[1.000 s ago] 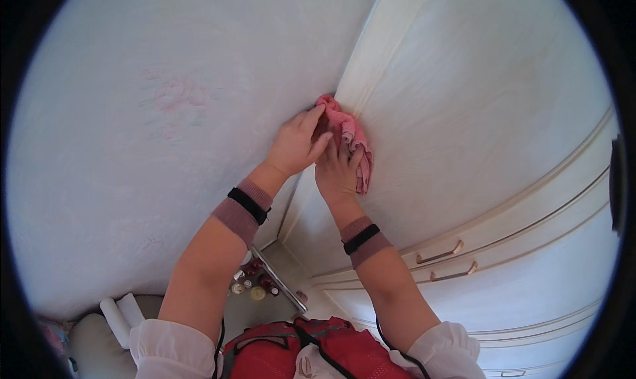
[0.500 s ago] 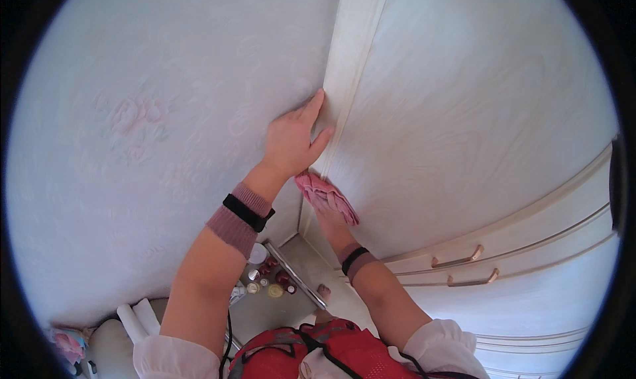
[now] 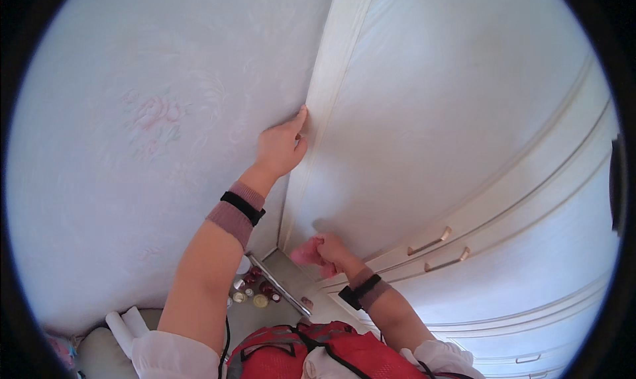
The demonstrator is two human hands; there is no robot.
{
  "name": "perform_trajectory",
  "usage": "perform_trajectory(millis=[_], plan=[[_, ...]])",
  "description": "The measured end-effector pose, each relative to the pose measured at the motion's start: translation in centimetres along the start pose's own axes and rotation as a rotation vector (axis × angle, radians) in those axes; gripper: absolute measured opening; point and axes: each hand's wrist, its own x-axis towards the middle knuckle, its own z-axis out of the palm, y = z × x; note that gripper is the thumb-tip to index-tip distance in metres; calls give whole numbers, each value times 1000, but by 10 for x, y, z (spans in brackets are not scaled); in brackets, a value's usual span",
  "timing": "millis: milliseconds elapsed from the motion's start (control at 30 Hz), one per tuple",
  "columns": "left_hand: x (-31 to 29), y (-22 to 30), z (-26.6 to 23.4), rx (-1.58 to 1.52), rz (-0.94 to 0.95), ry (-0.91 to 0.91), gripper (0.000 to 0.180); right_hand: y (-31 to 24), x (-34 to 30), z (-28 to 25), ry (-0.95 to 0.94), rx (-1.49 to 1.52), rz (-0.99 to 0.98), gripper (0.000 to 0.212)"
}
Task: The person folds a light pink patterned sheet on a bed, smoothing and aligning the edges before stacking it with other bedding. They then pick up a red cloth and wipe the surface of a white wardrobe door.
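Observation:
My left hand (image 3: 278, 148) rests against the pale floral wall (image 3: 159, 200), where it meets the cream wardrobe's edge trim (image 3: 334, 54). Its index finger stretches up along that corner, and nothing is in it. Lower down, my right hand (image 3: 333, 248) grips a bunched pink cloth (image 3: 306, 252). The cloth is close to the lower part of the white wardrobe panel (image 3: 411, 141); whether it touches the panel is hard to tell. Both wrists wear mauve knit cuffs with black straps.
Curved wardrobe doors with metal handles (image 3: 430, 240) run along the right. Below my left arm, a low table with a metal edge (image 3: 281, 286) holds several small jars and bottles (image 3: 260, 301). White rolls (image 3: 121, 332) lie at the lower left.
My right hand has moved down with the cloth, away from my left hand. The left index finger stays at the corner, with the thumb closer in. The view has shifted somewhat.

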Motion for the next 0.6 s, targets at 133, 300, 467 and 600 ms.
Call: perform_trajectory(millis=[133, 300, 467, 600], plan=[[0, -4, 12, -11, 26, 41, 68, -87, -60, -53, 438, -123, -685, 51], [0, -9, 3, 40, 2, 8, 70, -261, -170, -131, 1211, -789, -1343, 55], [-4, 0, -7, 24, -23, 2, 67, -327, -168, -164, 1692, -1206, -871, 64], [-4, 6, -7, 9, 2, 44, 66, -313, -129, -165, 1709, -1339, -741, 56]])
